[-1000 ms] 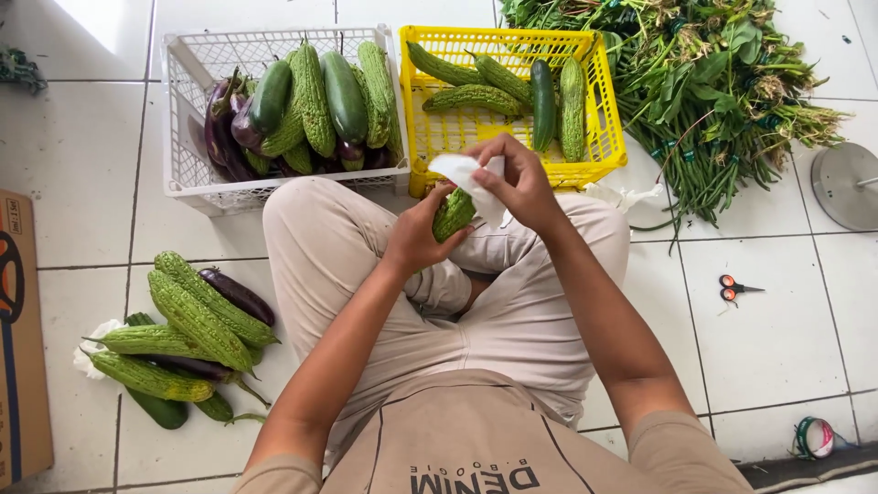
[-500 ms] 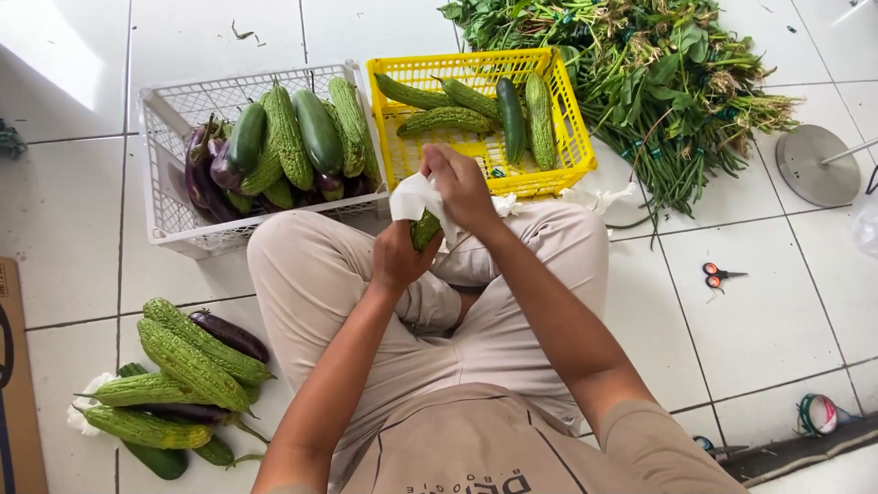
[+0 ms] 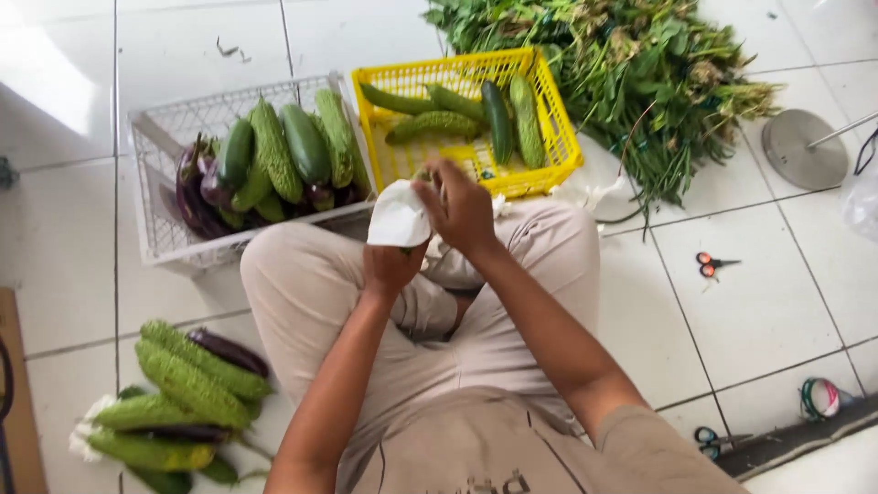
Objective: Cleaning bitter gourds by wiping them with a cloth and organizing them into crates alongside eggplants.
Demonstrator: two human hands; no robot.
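I sit cross-legged on a tiled floor. My left hand grips a green vegetable that is almost hidden under a white foam wrap. My right hand pinches the wrap's right side, just above my knees. Straight ahead stands a yellow basket holding cucumbers and bitter gourds. A white basket to its left is piled with bitter gourds, cucumbers and purple eggplants.
A loose pile of bitter gourds and eggplants lies on the floor at my left. Leafy greens are heaped behind the yellow basket. Small orange scissors, a round metal base and a tape roll lie at my right.
The white wrap has been pulled over the green vegetable, which showed between my hands earlier. My hands have stayed above my knees while the view shifted.
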